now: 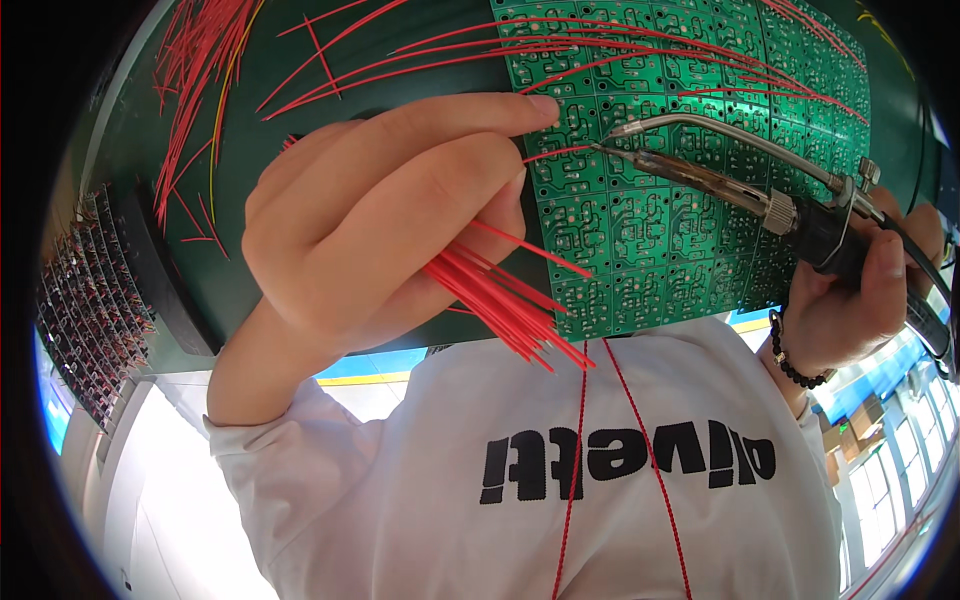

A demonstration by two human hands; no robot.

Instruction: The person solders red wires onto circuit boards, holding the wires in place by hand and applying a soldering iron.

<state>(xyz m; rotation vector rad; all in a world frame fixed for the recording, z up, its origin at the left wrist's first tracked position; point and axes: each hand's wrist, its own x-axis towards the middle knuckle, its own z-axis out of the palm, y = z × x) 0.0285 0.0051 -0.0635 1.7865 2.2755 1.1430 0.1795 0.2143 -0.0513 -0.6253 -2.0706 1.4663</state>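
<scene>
My left hand (380, 215) is closed around a bundle of red wires (505, 305), whose ends stick out below the fingers. Between its thumb and fingers a single red wire (555, 154) runs out to the right, over the green circuit board panel (655, 235). My right hand (850, 290) grips a soldering iron (700, 178) by its dark handle. The iron's tip meets the far end of that single wire at the board, or comes very close to it. A thin metal tube (740, 130), clamped to the iron, ends just above the tip.
Several loose red wires (640, 45) lie across the panel's upper part. More red wires (205, 80) are heaped at the upper left on the dark green work surface (400, 75), with a yellow wire (222, 120) among them. Stacked small boards (95, 310) stand at the far left.
</scene>
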